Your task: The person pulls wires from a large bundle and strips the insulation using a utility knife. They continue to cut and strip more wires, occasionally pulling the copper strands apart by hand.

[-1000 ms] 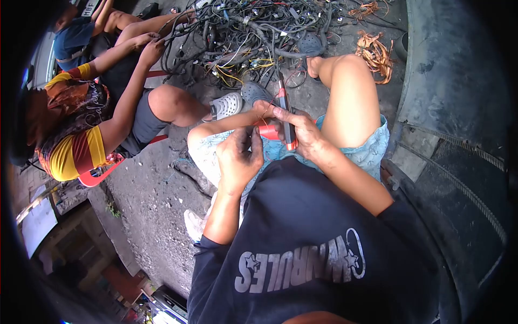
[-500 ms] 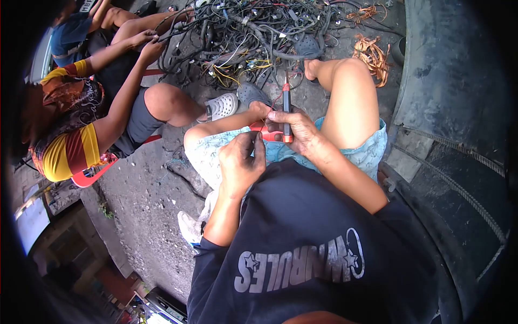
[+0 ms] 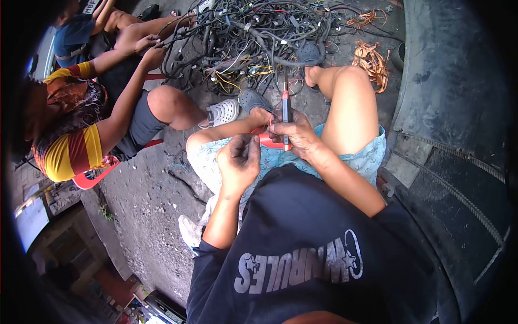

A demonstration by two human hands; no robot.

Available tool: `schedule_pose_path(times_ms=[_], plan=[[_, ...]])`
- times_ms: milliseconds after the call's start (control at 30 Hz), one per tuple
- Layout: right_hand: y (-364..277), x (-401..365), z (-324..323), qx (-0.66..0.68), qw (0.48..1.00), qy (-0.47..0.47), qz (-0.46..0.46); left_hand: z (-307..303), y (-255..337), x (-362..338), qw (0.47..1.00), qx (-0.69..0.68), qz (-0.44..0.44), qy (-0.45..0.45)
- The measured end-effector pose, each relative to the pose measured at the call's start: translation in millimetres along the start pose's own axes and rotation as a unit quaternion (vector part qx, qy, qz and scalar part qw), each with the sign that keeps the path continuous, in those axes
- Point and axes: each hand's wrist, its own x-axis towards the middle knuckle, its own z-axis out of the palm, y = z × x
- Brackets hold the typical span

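My right hand (image 3: 297,134) is closed around a red and black utility knife (image 3: 286,119), its blade pointing away from me. A short bit of thin reddish wire (image 3: 273,120) shows by the thumb of that hand. To the left, my left hand (image 3: 238,162) is closed, thumb pressed against the fingers. What it pinches, if anything, is too small to make out. Both hands are above my lap, a small gap apart. Beyond my feet lies a big tangle of dark cables (image 3: 253,38), with yellow wires (image 3: 232,81) at its near side.
Bundles of copper-coloured wire (image 3: 372,65) lie right of the cable pile. On the left sits a co-worker in a striped sleeve (image 3: 81,148), both hands on a black cable; another person (image 3: 75,38) is behind. A large dark panel (image 3: 453,70) stands at right.
My left hand has moved slightly left and down, away from the knife. The thin red wire that stretched between my hands now shows only beside my right hand.
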Motion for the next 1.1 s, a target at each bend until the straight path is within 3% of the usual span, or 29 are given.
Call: schedule_pose_path(times_ms=[167, 300, 333, 367, 400, 433, 500, 633, 700, 767, 800, 833, 900, 967, 1100], plan=[[25, 15, -17, -0.229, 0.968, 0.077, -0.065, -4, -4, 6, 0.998, -0.011, -0.054, 0.006], [25, 16, -22, -0.333, 0.93, 0.12, -0.099, -6, -2, 13, 0.998, -0.032, -0.061, 0.015], [35, 24, -35, -0.331, 0.925, 0.117, -0.145, -6, -1, 17, 0.997, -0.04, -0.061, 0.018], [32, 22, -33, -0.431, 0.868, 0.173, -0.178, -6, -2, 16, 0.996, -0.048, -0.071, 0.014], [29, 18, -34, -0.482, 0.836, 0.167, -0.201, -6, -6, 15, 0.997, -0.052, -0.061, 0.019], [24, 14, -30, -0.484, 0.833, 0.168, -0.209, -7, -10, 15, 0.996, -0.048, -0.076, -0.003], [19, 9, -27, -0.425, 0.879, 0.17, -0.131, -11, -16, 17, 0.995, -0.046, -0.083, -0.023], [18, 7, -23, -0.315, 0.912, 0.136, -0.225, -21, -25, 22, 0.979, -0.051, -0.15, -0.126], [17, 9, -27, -0.311, 0.919, 0.133, -0.203, -23, -28, 25, 0.947, -0.112, -0.243, -0.177], [24, 6, -31, -0.322, 0.925, 0.106, -0.173, -18, -53, 28, 0.967, -0.064, -0.172, -0.174], [25, 8, -32, -0.35, 0.912, 0.136, -0.166, -27, -37, 38, 0.951, -0.037, -0.171, -0.253], [26, 13, -31, -0.378, 0.897, 0.16, -0.161, -26, -37, 40, 0.941, -0.099, -0.2, -0.255], [30, 15, -38, -0.395, 0.898, 0.121, -0.152, -25, -43, 50, 0.926, -0.133, -0.163, -0.312], [30, 16, -34, -0.354, 0.907, 0.12, -0.192, -29, -31, 61, 0.873, -0.197, -0.255, -0.366], [18, 5, -10, -0.348, 0.913, 0.105, -0.185, -16, -32, 74, 0.867, -0.208, -0.329, -0.312]])
